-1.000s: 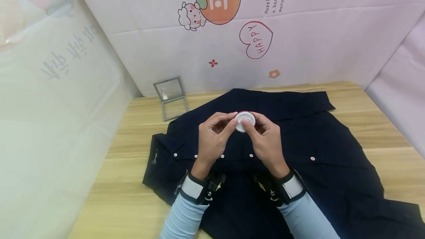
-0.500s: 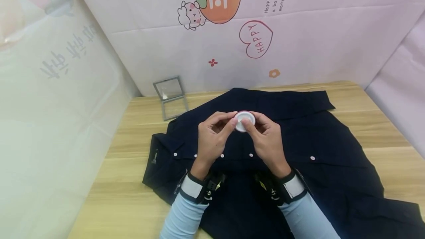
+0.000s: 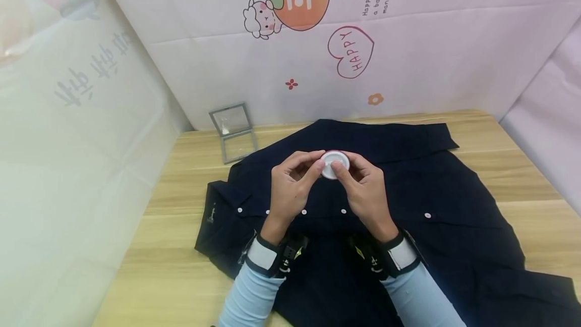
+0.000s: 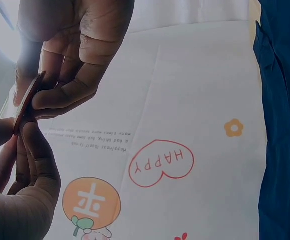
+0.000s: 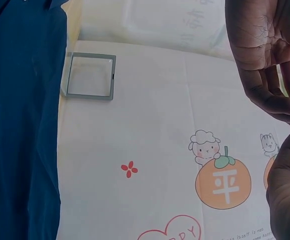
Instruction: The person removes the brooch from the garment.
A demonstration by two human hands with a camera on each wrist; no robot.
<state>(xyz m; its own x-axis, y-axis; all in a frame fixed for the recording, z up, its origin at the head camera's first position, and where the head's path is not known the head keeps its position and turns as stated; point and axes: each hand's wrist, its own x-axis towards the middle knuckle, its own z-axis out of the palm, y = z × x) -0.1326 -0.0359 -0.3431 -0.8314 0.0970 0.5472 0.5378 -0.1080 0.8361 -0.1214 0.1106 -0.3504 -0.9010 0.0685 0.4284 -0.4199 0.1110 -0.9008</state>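
In the head view, both hands hold a small round pin badge (image 3: 335, 156), its white back facing me, above a dark navy shirt (image 3: 422, 180). My left hand (image 3: 290, 188) pinches its left edge between thumb and fingers. From the other side, my right hand (image 3: 368, 198) grips the right edge, with the thumb pressed on the back. Edge-on in the left wrist view, the badge (image 4: 29, 102) looks thin with a reddish rim. The right wrist view shows both hands only partly, and the badge can hardly be made out there. Thumbs cover the middle of its back.
The shirt lies spread on a wooden table (image 3: 168, 236), its collar to the left and white buttons along the front. An open grey-framed clear case (image 3: 238, 146) stands at the back left. A printed white cloth (image 3: 204, 74) hangs behind the table.
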